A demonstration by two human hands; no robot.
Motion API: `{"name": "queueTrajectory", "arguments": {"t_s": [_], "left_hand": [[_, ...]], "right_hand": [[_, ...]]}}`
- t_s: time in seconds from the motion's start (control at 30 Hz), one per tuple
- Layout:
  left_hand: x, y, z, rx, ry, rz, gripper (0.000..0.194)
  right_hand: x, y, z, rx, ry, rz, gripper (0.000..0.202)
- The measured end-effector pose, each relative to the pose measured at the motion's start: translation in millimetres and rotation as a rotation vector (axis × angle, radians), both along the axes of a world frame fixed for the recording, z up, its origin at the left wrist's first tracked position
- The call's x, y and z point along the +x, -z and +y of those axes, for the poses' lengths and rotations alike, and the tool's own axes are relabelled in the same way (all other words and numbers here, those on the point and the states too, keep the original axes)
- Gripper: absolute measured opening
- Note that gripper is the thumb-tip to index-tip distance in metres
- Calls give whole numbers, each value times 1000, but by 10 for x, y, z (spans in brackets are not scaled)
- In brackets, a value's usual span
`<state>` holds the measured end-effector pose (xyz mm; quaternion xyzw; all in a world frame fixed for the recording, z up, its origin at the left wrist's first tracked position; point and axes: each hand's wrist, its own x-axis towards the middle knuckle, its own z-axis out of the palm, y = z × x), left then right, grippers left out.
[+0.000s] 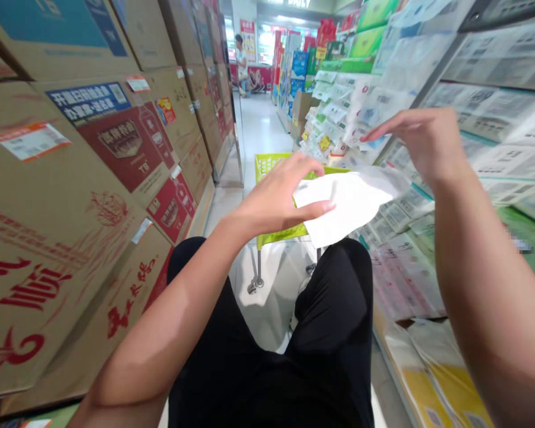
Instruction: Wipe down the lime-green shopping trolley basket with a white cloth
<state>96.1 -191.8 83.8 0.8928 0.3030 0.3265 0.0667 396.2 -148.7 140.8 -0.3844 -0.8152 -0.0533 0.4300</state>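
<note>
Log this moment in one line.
left hand: thumb over white sheet, grip unclear | right hand: raised, open | ahead: lime-green shopping cart

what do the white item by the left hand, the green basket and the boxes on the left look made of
White item: perhaps thin plastic film or paper; its right end looks translucent, but glare washes out the rest.
Green basket: probably molded plastic, evenly bright-colored, with small openings in its wall.
Boxes: likely cardboard, matte brown with red print.
</note>
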Motion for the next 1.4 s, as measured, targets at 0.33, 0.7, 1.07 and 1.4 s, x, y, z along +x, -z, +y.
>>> {"name": "queueTrajectory", "arguments": {"t_s": [0.33, 0.7, 1.07, 1.4], "left_hand": [[187, 284, 44, 18, -590, 142, 38], [137, 294, 156, 18, -717, 250, 48], [-267, 384, 314, 22, -722, 201, 47], [-827, 448, 770, -4, -613, 127, 46]], "right_hand": [[-528, 625, 46, -271, 79, -489, 63], [-581, 740, -97, -134, 61, -518, 75], [-314, 598, 172, -498, 288, -477, 76], [118, 933, 10, -220, 271, -331, 74]]}}
